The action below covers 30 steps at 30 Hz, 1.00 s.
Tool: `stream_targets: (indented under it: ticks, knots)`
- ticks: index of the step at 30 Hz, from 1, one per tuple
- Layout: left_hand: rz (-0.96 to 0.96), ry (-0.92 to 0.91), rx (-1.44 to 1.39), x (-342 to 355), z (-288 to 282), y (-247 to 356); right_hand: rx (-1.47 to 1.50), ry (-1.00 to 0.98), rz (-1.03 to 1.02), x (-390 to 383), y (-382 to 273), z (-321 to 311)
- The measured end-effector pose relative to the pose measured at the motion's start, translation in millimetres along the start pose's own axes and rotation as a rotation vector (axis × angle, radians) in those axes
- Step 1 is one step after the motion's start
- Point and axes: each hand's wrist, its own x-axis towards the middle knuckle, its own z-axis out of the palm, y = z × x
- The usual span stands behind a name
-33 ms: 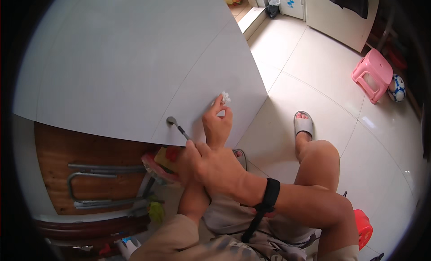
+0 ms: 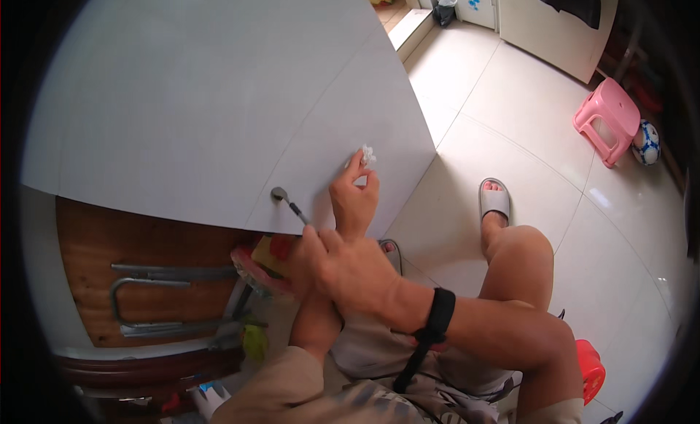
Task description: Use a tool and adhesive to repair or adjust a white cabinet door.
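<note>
My right hand (image 2: 354, 267), with a black strap (image 2: 437, 318) round the wrist, is closed on a slim dark-handled tool (image 2: 297, 211). The tool's round, flat dark head (image 2: 278, 195) meets the pale grey-white flat surface (image 2: 189, 103) near its front edge. Behind this hand passes my left forearm. Beyond it, my left hand (image 2: 354, 198) pinches a crumpled white tissue (image 2: 368, 156) between finger and thumb, over the same surface. Part of the left wrist is hidden by the right hand.
Below the surface's front edge, folding metal legs (image 2: 157, 328) lie against a brown wooden board (image 2: 182, 238). A pink stool (image 2: 609, 114) and a blue-and-white ball (image 2: 646, 143) stand at far right on the tiled floor (image 2: 525, 154). A red plastic item (image 2: 590, 369) is near my right elbow.
</note>
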Motion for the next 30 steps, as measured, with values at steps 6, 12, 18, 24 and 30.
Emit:
stream_targets:
  ticks: [6,12,18,24,30]
  knots:
    - [0.136,0.203,-0.513,-23.1,9.6,-19.2,-0.161,0.171,0.004,11.8,15.2,-10.5]
    - [0.101,-0.030,0.022,-2.5,6.9,-2.1,-0.061,0.041,-0.109,-0.7,-4.1,14.4]
    - [-0.230,-0.132,0.141,-12.3,4.1,24.9,-0.133,-0.078,0.258,34.8,23.8,-45.6]
    - [-0.028,-0.153,0.081,-2.1,10.7,-1.3,-0.224,-0.010,-0.144,-3.3,-4.0,5.3]
    - [-0.023,-0.130,-0.017,-8.8,15.2,2.7,-0.137,0.065,-0.059,14.5,17.7,-27.3]
